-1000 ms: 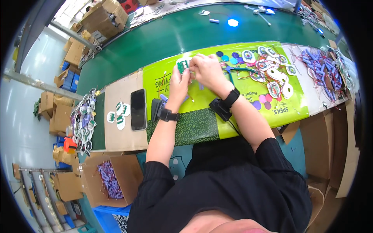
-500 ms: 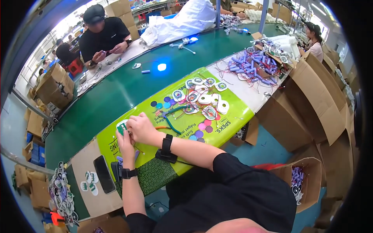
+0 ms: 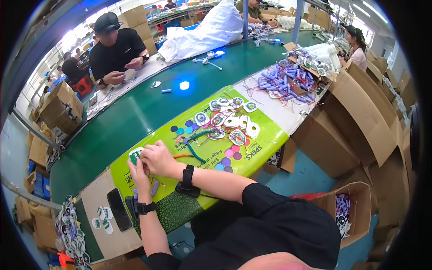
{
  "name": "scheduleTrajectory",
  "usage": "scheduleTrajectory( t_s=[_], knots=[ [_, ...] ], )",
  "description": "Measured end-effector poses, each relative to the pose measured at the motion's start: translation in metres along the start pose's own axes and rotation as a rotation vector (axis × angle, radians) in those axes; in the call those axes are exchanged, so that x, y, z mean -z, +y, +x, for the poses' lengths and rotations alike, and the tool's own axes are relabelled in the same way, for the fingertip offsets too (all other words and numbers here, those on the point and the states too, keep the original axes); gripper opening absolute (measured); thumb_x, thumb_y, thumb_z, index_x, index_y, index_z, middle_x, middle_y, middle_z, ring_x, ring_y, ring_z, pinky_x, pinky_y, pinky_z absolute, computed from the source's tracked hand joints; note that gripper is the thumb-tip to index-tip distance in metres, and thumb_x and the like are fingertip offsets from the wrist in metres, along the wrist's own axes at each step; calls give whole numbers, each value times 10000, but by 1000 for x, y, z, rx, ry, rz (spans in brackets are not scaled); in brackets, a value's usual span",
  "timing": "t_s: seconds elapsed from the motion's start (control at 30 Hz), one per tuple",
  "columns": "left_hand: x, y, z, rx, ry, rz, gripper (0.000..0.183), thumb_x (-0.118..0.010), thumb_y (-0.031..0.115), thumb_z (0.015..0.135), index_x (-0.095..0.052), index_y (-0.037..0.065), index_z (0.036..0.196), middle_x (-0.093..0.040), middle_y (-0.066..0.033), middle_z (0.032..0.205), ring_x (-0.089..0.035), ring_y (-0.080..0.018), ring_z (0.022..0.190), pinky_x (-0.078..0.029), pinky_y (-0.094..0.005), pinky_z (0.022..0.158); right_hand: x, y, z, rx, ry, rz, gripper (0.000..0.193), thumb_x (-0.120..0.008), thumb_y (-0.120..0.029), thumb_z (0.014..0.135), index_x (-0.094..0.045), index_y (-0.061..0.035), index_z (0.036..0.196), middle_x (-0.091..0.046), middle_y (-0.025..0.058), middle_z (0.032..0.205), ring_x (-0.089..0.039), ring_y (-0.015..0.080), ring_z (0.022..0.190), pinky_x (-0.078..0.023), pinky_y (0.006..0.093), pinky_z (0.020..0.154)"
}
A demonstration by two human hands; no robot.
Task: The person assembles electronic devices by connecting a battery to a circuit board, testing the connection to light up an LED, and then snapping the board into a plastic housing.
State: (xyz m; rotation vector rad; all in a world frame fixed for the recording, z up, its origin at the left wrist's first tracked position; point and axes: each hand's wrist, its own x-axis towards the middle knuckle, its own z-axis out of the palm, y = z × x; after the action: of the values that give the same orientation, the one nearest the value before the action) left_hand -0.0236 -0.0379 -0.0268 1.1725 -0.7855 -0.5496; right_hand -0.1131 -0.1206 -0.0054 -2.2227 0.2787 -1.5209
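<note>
My left hand [image 3: 139, 174] pinches a small white piece with a green circuit board [image 3: 134, 156] over the lime-green mat [image 3: 180, 180]. My right hand [image 3: 159, 159] is closed at the board's right edge; what its fingertips grip is hidden. A purple battery cell [image 3: 155, 188] lies beside my left wrist, with thin wires near it. To the right of my hands lie cutting pliers [image 3: 196, 152] with teal and orange handles. Beyond them spreads a cluster of white oval parts [image 3: 231, 122] with red wires.
Coloured discs [image 3: 228, 153] lie on the mat. A black phone [image 3: 119, 209] and several small boards [image 3: 108, 213] are at left. Purple cells [image 3: 288, 81] are heaped far right. On the green belt [image 3: 112, 121] a blue light [image 3: 184, 85] glows. A co-worker [image 3: 118, 54] sits across; cardboard boxes [image 3: 355, 121] stand right.
The whole view has shifted slightly. My hands stay together at the circuit board. Across the belt, the co-worker's hands have moved farther apart.
</note>
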Motion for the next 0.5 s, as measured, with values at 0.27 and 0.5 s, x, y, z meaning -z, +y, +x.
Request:
scheduleTrajectory(
  t_s=[0.27, 0.5],
  knots=[
    [-1, 0, 2, -60, 46, 115, 142, -451, 199, 964, -447, 67, 1016, -445, 48, 725, -362, -4, 559, -262, -158, 459, 5, 5, -2, -25, -33, 17, 57, -595, -118, 731, -561, -86, 697, -559, 48, 684, -567, 227, 662, -365, 347, 686],
    [0, 0, 1, -70, 28, 136, 148, -456, 204, 965, -445, 68, 1021, -440, 52, 718, -360, -1, 558, -254, -155, 460, 5, 5, -2, -33, -46, 32, 52, -598, -114, 733, -559, -92, 706, -554, 39, 675, -548, 227, 640, -363, 343, 687]
  ],
)
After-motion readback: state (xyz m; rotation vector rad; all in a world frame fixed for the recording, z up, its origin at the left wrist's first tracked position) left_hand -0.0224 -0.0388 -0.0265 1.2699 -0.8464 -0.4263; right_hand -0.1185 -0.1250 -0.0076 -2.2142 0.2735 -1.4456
